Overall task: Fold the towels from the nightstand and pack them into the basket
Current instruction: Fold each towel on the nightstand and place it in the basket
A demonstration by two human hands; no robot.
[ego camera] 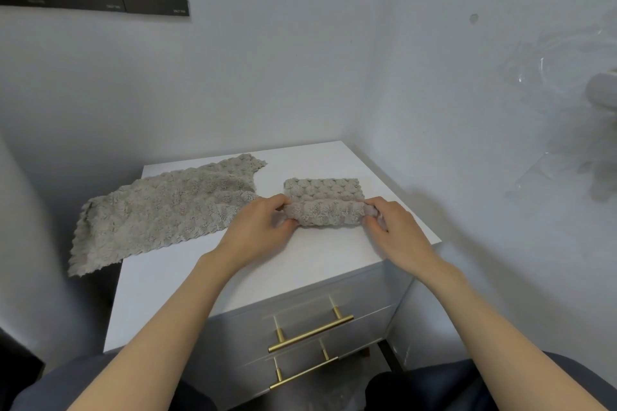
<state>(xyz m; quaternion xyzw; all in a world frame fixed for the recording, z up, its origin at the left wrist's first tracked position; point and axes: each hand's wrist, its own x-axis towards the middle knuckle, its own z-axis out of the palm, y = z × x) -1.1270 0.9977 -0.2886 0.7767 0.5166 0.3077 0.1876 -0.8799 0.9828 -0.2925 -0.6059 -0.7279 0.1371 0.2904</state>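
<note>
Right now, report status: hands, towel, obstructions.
Hands: left hand and right hand pinch ends of the folded towel on the nightstand. Beside it, unfolded towel overhangs left edge. Basket not in view.

Left hand pinches the left end of the small grey towel and right hand pinches the right end, fingers curled round its rolled-up near edge. It sits toward the back right of the nightstand's white surface. A bigger towel lies spread out on the nightstand's left side, one corner drooping over the left edge. Two brass drawer handles show on the nightstand's front.
</note>
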